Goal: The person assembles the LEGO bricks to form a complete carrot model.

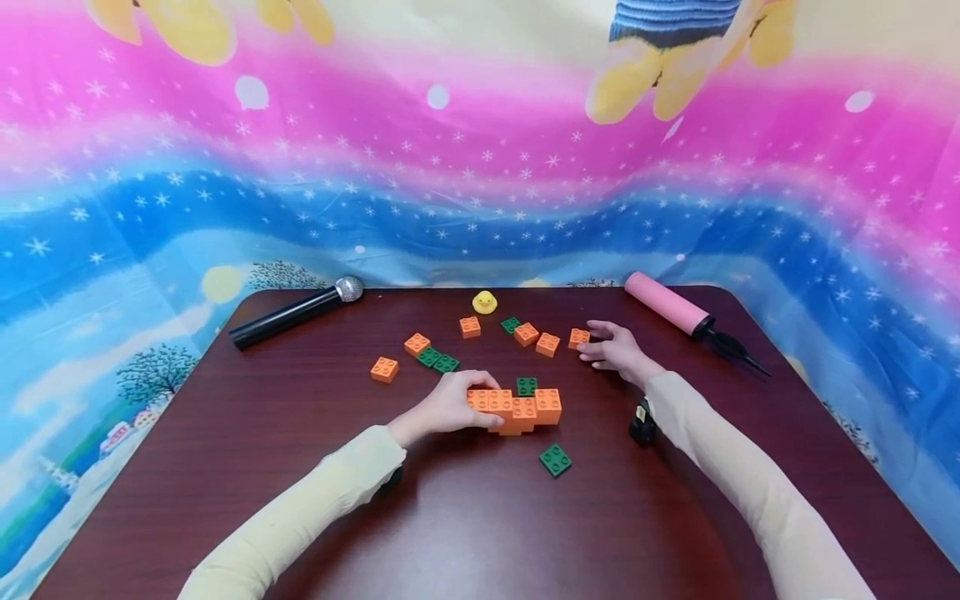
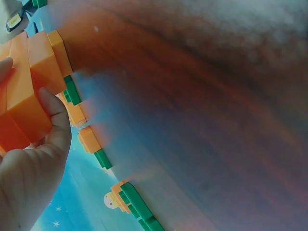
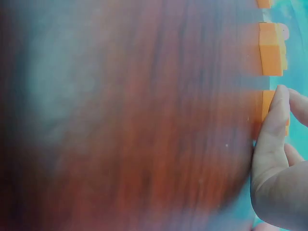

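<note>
In the head view my left hand (image 1: 453, 400) grips the left end of a built row of orange bricks (image 1: 523, 407), which steps down to a narrower bottom. The left wrist view shows the thumb and fingers on either side of this orange block (image 2: 29, 91). My right hand (image 1: 618, 352) reaches to a single orange brick (image 1: 578, 337) on the table, its thumb and fingers spread right at that brick. In the right wrist view the thumb partly hides the brick (image 3: 266, 102). A green brick (image 1: 527, 386) lies just behind the built row, another green brick (image 1: 556, 460) in front.
Loose orange bricks (image 1: 385, 370) and green bricks (image 1: 438, 359) lie scattered across the table (image 1: 480, 533). At the back sit a yellow rubber duck (image 1: 485, 302), a microphone (image 1: 296, 314) on the left and a pink hand pump (image 1: 671, 305) on the right. A printed cloth (image 1: 480, 192) hangs behind.
</note>
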### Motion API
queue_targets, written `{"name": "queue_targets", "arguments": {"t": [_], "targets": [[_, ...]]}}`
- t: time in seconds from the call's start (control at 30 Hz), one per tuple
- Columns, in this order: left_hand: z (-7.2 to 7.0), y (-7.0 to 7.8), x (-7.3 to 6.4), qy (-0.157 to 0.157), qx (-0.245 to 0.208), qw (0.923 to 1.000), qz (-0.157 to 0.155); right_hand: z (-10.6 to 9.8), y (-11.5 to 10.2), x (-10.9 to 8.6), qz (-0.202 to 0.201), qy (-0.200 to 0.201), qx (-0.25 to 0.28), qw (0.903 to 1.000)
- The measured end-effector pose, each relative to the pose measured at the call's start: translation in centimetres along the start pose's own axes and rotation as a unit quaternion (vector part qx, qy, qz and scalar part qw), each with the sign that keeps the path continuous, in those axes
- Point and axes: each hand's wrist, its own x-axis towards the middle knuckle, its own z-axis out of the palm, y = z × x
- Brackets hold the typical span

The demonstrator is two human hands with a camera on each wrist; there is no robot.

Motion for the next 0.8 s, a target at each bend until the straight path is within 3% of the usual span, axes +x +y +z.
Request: {"name": "queue_targets", "arguments": {"t": [0.47, 0.8], "targets": [[0.0, -0.1, 0.0, 0.0, 0.001, 1.0, 0.0, 0.4, -0.1, 0.3, 0.026, 0.0, 0.005, 0.9996], [0.0, -0.1, 0.0, -0.002, 0.002, 1.0, -0.005, 1.1, -0.2, -2.2, 0.002, -0.057, 0.08, 0.9951]]}}
